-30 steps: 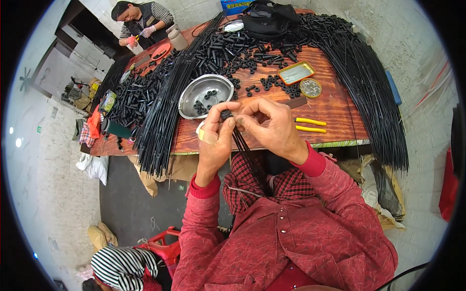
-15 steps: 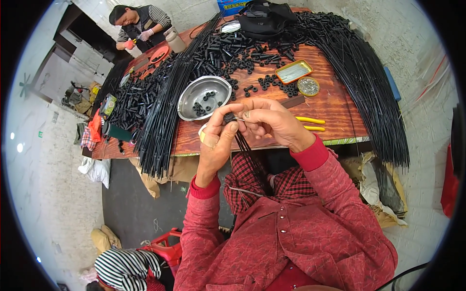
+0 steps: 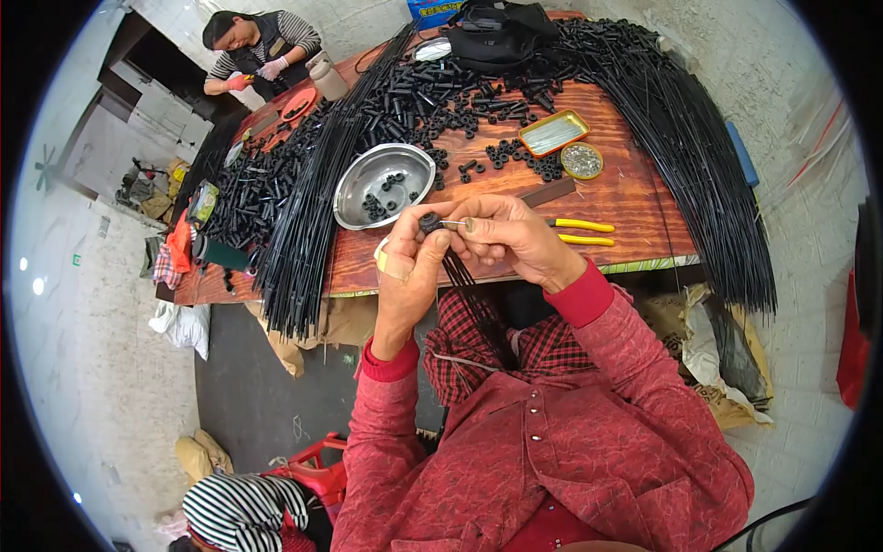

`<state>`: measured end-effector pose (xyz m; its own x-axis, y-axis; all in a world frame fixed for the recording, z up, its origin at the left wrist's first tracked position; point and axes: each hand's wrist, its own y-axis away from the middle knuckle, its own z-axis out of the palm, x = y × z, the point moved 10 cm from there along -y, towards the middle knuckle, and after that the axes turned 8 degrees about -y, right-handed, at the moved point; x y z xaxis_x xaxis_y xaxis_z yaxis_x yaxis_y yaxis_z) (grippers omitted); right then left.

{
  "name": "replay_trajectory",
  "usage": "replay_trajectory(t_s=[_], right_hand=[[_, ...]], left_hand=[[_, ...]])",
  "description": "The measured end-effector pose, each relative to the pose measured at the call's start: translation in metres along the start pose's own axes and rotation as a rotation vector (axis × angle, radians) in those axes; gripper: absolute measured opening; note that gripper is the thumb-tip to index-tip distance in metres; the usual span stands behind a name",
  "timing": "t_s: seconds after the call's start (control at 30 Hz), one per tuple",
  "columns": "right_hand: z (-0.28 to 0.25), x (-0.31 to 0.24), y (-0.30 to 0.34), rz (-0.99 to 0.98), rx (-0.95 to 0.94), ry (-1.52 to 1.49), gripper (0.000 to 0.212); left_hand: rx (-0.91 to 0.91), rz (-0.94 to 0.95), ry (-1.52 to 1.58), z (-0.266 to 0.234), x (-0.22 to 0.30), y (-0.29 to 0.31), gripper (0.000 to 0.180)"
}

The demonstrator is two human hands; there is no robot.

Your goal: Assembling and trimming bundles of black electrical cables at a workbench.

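Observation:
My left hand (image 3: 406,281), a pale patch of tape on it, pinches a small round black plastic piece (image 3: 430,223) between thumb and fingers. My right hand (image 3: 520,237) is closed on a thin metal pin (image 3: 452,222), whose far end meets the black piece; how deep it sits cannot be made out. Below my hands a bundle of thin black strands (image 3: 476,308) hangs toward my lap; where its upper end is held is hidden by my fingers. Just beyond, a steel bowl (image 3: 349,189) holds several small black rings.
On the wooden table (image 3: 635,198) lie yellow-handled pliers (image 3: 586,224), a tin of metal pins (image 3: 555,134), a round tin (image 3: 582,160) and a dark bar (image 3: 549,191). Long black rods (image 3: 303,239) overhang the edge at both sides. A person (image 3: 267,55) works across the table.
My right hand has shifted slightly, its fingers lower and more curled, and more of the pin shows. The black piece has turned a little in my left hand. The person opposite has moved their hands.

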<state>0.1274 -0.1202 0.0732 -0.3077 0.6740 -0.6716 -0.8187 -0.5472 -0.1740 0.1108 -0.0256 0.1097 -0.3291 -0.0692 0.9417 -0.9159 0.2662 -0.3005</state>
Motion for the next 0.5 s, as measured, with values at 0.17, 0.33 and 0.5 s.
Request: replay_trajectory(t_s=[0.17, 0.33, 0.5], right_hand=[[0.02, 0.003, 0.01, 0.232, -0.184, -0.276, 0.023], [0.007, -0.049, 0.021, 0.056, 0.076, -0.046, 0.022], [-0.094, -0.082, 0.057, -0.315, 0.473, 1.094, 0.019]], left_hand=[[0.014, 0.043, -0.159, -0.001, 0.005, -0.001, 0.022], [0.021, 0.026, -0.012, -0.009, -0.009, -0.004, 0.026], [0.021, -0.026, 0.1, -0.01, -0.012, 0.004, 0.026]])
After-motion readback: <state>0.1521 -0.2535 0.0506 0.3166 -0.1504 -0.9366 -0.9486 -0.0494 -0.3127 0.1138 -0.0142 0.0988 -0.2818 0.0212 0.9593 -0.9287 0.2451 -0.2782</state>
